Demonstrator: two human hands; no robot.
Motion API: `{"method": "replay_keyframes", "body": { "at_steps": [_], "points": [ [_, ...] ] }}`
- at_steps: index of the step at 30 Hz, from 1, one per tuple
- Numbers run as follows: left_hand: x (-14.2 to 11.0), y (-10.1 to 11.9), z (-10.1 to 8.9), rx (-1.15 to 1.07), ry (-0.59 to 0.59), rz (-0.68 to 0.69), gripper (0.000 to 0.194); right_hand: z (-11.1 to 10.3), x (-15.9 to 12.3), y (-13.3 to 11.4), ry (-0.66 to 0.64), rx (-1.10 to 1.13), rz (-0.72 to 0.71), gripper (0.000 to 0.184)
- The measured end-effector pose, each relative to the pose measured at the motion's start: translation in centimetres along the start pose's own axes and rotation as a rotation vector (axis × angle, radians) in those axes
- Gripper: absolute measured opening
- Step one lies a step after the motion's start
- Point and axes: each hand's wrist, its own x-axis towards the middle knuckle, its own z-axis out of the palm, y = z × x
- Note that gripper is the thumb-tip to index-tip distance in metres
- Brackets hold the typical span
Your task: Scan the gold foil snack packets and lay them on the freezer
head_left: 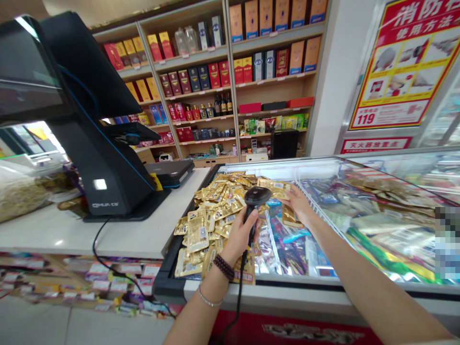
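Observation:
My left hand [241, 235] is wrapped round the grip of a black barcode scanner [256, 197], its head pointing away over a heap of gold snack packets [212, 211] that lies on the glass lid of a chest freezer [323, 211]. A black cable runs down from the scanner past my wrist, which wears a bead bracelet. My right hand [297, 203] reaches out to the right of the scanner and holds one gold packet [275, 188] by its edge, its label side up, just beyond the scanner's head. Another gold packet lies under that hand.
A black checkout terminal [89, 120] with a screen stands on the white counter [118, 230] at left, a black drawer unit behind it. Shelves of boxed goods and bottles [223, 76] fill the back wall. A red fire-safety poster [406, 62] hangs at right.

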Motion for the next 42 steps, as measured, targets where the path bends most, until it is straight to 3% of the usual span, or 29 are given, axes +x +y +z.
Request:
{"method": "replay_keyframes", "body": {
  "at_steps": [6,26,42],
  "points": [
    [0.0,-0.2,-0.2,0.002,0.007,-0.003,0.074,0.0,0.1,0.0,-0.006,-0.008,-0.011,0.029],
    [-0.1,0.1,-0.1,-0.037,0.026,-0.021,0.073,0.5,-1.0,-1.3,-0.046,-0.045,-0.048,0.055],
    [-0.2,0.0,0.0,-0.040,-0.070,-0.015,0.071,0.5,-0.7,-0.9,-0.053,-0.066,-0.070,0.044]
  ]
}}
